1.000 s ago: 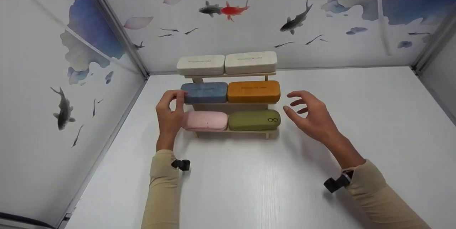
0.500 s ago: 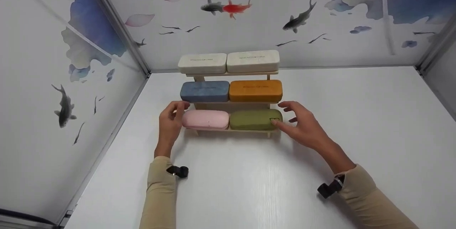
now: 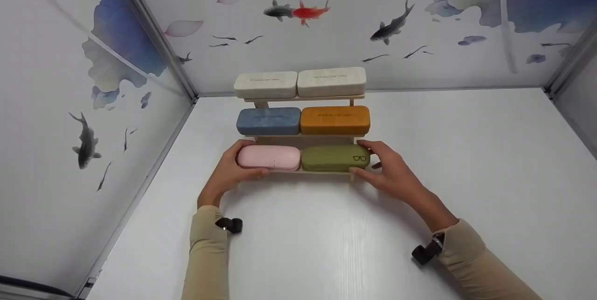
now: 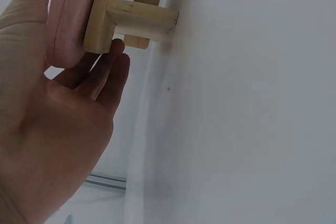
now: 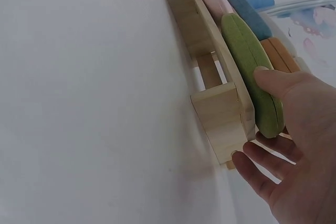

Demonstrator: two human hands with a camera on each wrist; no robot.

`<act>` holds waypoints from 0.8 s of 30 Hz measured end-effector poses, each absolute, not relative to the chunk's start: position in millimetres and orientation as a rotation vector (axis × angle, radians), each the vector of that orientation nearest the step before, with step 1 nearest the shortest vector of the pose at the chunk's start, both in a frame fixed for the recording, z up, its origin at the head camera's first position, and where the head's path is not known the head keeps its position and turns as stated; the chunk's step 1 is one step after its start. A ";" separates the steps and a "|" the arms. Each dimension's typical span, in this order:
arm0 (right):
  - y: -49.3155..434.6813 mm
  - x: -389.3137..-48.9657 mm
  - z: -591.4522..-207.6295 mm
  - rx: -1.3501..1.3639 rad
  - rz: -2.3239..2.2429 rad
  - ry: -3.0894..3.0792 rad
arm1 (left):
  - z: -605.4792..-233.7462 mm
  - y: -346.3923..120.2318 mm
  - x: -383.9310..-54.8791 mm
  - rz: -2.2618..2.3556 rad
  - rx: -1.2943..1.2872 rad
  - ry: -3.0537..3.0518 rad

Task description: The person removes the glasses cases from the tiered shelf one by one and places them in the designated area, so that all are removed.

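A pink glasses case [image 3: 269, 155] and a green glasses case [image 3: 326, 157] with a small glasses print lie end to end on the lowest tier of a wooden rack [image 5: 218, 116]. My left hand [image 3: 227, 171] holds the pink case at its left end, thumb along the front and index finger behind. At the opposite end, my right hand [image 3: 394, 174] grips the green case between thumb and index finger. In the right wrist view its thumb lies on the green case, while the lower fingers [image 5: 257, 174] spread beside the rack's end.
A blue case [image 3: 269, 121] and an orange case [image 3: 335, 121] fill the middle tier. Two white cases, left [image 3: 266, 85] and right [image 3: 332, 82], sit on top. The rack stands on a white table [image 3: 298, 239] before printed fish panels [image 3: 350, 57].
Both hands have come down from the middle tier's level to the lowest tier. The right hand has also moved left, and the hands now hold the outer ends of the pink and green cases.
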State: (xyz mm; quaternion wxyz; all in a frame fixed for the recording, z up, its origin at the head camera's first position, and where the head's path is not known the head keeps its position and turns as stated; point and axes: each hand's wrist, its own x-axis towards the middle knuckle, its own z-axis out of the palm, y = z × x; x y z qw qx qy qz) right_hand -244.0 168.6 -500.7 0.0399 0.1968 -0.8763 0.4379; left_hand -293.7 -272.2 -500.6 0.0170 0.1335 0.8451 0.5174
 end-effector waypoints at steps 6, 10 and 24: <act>167.4 -245.2 -501.5 0.594 1.348 -2.695 | -504.7 -279.0 -297.7 1.535 0.427 2.631; 169.8 -245.8 -504.5 0.604 1.396 -2.683 | -504.9 -278.8 -298.5 1.509 0.454 2.642; 172.5 -248.1 -510.8 0.603 1.514 -2.670 | -505.9 -279.0 -299.4 1.502 0.444 2.657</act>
